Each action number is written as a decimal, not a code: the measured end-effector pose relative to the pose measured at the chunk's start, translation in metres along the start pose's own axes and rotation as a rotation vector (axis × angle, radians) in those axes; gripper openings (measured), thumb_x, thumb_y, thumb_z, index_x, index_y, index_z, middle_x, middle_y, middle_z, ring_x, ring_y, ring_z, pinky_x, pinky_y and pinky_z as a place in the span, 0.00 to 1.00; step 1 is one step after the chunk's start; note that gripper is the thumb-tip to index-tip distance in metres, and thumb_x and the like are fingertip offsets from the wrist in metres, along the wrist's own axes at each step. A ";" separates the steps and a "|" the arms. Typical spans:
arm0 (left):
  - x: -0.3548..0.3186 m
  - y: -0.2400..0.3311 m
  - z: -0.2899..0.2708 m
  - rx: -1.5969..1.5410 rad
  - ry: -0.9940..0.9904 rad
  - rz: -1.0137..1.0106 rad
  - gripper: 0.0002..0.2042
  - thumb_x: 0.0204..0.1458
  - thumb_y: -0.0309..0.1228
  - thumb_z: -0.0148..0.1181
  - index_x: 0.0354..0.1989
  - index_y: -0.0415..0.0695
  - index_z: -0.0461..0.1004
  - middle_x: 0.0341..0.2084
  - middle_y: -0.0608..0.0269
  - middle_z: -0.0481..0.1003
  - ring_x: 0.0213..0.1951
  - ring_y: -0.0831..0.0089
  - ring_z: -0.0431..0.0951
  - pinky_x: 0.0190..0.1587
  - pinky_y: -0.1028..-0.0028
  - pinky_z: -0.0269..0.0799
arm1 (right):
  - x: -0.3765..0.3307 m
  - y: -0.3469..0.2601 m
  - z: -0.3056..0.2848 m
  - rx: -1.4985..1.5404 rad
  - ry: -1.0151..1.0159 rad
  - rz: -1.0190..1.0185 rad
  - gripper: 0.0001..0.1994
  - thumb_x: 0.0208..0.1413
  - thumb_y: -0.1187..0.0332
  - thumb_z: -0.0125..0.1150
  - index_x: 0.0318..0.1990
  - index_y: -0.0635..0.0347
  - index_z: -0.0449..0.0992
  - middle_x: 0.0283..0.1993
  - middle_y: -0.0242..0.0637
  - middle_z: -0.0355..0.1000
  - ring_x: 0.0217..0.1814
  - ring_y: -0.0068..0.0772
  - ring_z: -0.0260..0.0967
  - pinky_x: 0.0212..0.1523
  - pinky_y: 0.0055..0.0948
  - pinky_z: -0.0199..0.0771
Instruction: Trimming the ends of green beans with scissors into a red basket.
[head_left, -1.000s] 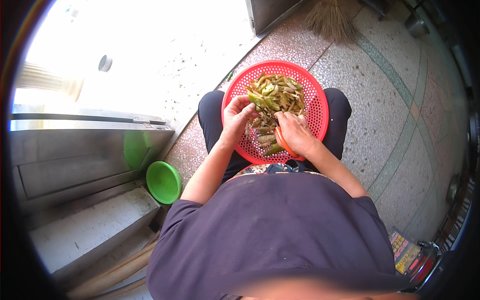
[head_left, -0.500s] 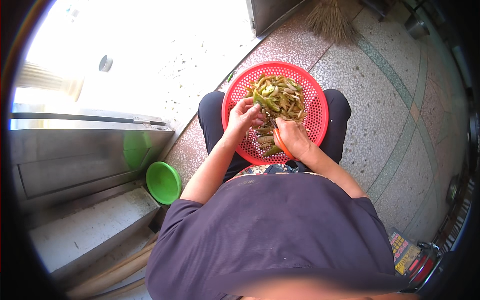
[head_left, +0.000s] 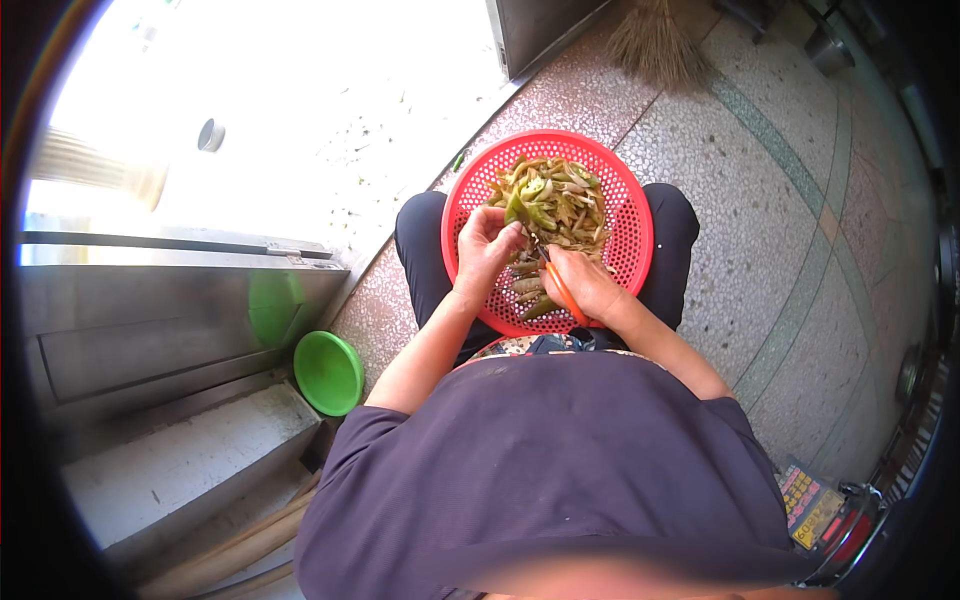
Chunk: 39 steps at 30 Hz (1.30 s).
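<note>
A red perforated basket (head_left: 632, 210) rests on my lap, holding a heap of cut green peppers (head_left: 572, 212), some pale and yellowish. Over the basket's left side, my left hand (head_left: 482, 250) pinches a green pepper (head_left: 515, 209) between thumb and fingers. My right hand (head_left: 585, 280) is closed around orange-handled scissors (head_left: 567, 294), whose dark blades point up-left toward that pepper. Whether the blades touch it I cannot tell. Several longer whole-looking peppers (head_left: 540, 306) lie in the near part of the basket, partly below my right hand.
A green bowl (head_left: 328, 373) stands on the floor to my left, beside a metal door panel (head_left: 180, 320). A straw broom (head_left: 658, 45) is at the far right. Beyond the doorway sill, bright ground carries a small round object (head_left: 211, 135). Speckled floor (head_left: 740, 240) extends to my right.
My left fingers have drawn a little nearer to the scissors and closed more. The scissors' blades now show beside the pepper. The whole view has shifted slightly.
</note>
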<state>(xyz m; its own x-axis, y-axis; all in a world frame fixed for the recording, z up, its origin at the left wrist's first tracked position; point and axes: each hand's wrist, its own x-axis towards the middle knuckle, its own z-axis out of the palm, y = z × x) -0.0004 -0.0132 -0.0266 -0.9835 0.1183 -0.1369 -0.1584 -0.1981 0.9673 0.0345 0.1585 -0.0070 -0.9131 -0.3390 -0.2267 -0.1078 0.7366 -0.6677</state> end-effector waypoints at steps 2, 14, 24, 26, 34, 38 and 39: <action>-0.002 0.001 0.003 -0.020 0.011 -0.023 0.06 0.52 0.23 0.57 0.37 0.38 0.69 0.29 0.61 0.75 0.28 0.75 0.77 0.32 0.77 0.74 | 0.002 0.001 -0.001 0.022 0.015 -0.001 0.10 0.49 0.68 0.52 0.33 0.67 0.65 0.28 0.59 0.70 0.35 0.61 0.70 0.34 0.51 0.69; -0.005 0.009 0.005 -0.068 -0.128 -0.215 0.16 0.51 0.24 0.58 0.49 0.35 0.65 0.28 0.62 0.75 0.23 0.77 0.74 0.24 0.81 0.68 | 0.010 0.000 0.004 0.070 0.172 -0.001 0.09 0.49 0.66 0.51 0.33 0.64 0.69 0.27 0.55 0.72 0.33 0.58 0.72 0.35 0.50 0.72; 0.002 0.018 -0.005 0.068 0.042 -0.126 0.09 0.53 0.22 0.54 0.42 0.36 0.65 0.23 0.62 0.74 0.20 0.79 0.74 0.22 0.82 0.68 | 0.002 -0.011 -0.010 -0.236 0.145 0.031 0.11 0.48 0.66 0.53 0.37 0.63 0.68 0.29 0.49 0.73 0.34 0.50 0.74 0.36 0.45 0.71; 0.003 0.020 -0.003 0.085 0.036 -0.128 0.09 0.51 0.20 0.54 0.40 0.36 0.64 0.21 0.61 0.74 0.19 0.78 0.73 0.21 0.81 0.68 | 0.000 -0.009 -0.002 -0.412 0.250 -0.081 0.12 0.49 0.66 0.51 0.40 0.61 0.67 0.33 0.44 0.73 0.38 0.43 0.73 0.40 0.44 0.67; -0.005 0.022 0.008 0.422 0.041 -0.029 0.13 0.45 0.18 0.54 0.40 0.34 0.62 0.18 0.61 0.71 0.17 0.78 0.73 0.19 0.79 0.69 | 0.003 -0.015 0.002 -0.498 0.254 -0.052 0.10 0.51 0.66 0.48 0.39 0.60 0.67 0.34 0.43 0.71 0.39 0.41 0.71 0.44 0.43 0.62; -0.009 0.025 0.012 0.318 0.024 -0.037 0.12 0.46 0.18 0.53 0.39 0.33 0.61 0.19 0.60 0.72 0.20 0.76 0.75 0.22 0.78 0.73 | 0.001 -0.021 -0.005 -0.422 0.128 -0.009 0.10 0.53 0.70 0.45 0.41 0.63 0.66 0.37 0.47 0.71 0.41 0.47 0.70 0.42 0.45 0.64; -0.009 0.024 0.012 0.348 0.024 -0.039 0.12 0.47 0.18 0.53 0.39 0.33 0.62 0.20 0.60 0.73 0.20 0.76 0.75 0.22 0.78 0.73 | 0.000 -0.022 -0.005 -0.398 0.108 -0.005 0.09 0.53 0.71 0.44 0.40 0.64 0.66 0.36 0.49 0.72 0.39 0.48 0.72 0.40 0.46 0.67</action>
<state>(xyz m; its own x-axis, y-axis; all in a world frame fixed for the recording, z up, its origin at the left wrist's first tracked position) 0.0059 -0.0078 0.0007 -0.9798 0.0955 -0.1757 -0.1604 0.1497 0.9756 0.0345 0.1453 0.0112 -0.9458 -0.2955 -0.1345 -0.2366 0.9111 -0.3376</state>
